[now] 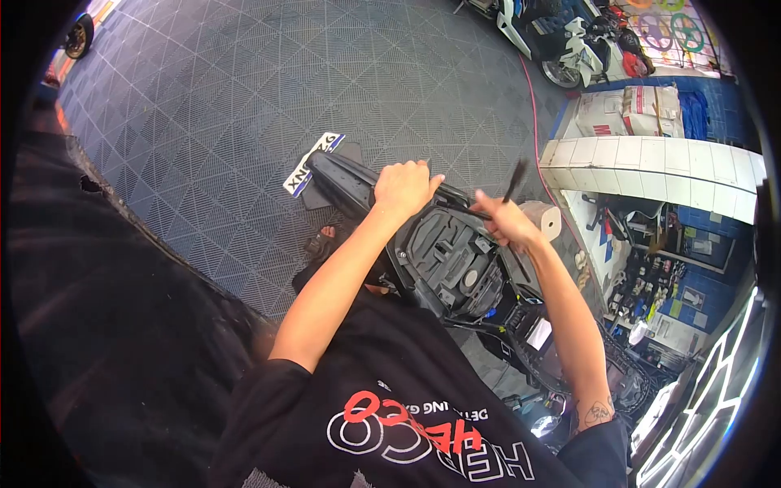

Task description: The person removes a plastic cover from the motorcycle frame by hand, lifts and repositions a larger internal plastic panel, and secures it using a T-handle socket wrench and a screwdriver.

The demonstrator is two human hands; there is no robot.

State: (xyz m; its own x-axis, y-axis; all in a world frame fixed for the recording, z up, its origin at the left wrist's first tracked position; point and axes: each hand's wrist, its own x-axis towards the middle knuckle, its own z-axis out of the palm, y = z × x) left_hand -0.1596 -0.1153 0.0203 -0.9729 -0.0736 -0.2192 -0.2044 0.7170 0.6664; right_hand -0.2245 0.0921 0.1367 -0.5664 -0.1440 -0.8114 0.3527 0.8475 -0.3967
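A black motorcycle [455,268] with its seat off stands before me, the open tray under the seat showing moulded compartments. My left hand [404,191] is closed over its black tail section [346,179], knuckles up, with the fingertips hidden on the far side. My right hand [508,224] is raised over the far side of the tail, fingers closed round a slim dark brush [515,180]. The brush's dark, blurred end points up and away. A white number plate [313,165] hangs at the tail's end.
A beige paper roll [542,221] is just beyond my right hand. A pink hose [533,106] runs along the tiled floor [220,98]. To the right are a white ledge [651,167] and bagged goods [651,110]; a white motorcycle [579,53] stands at the back. Black cloth [106,342] lies left.
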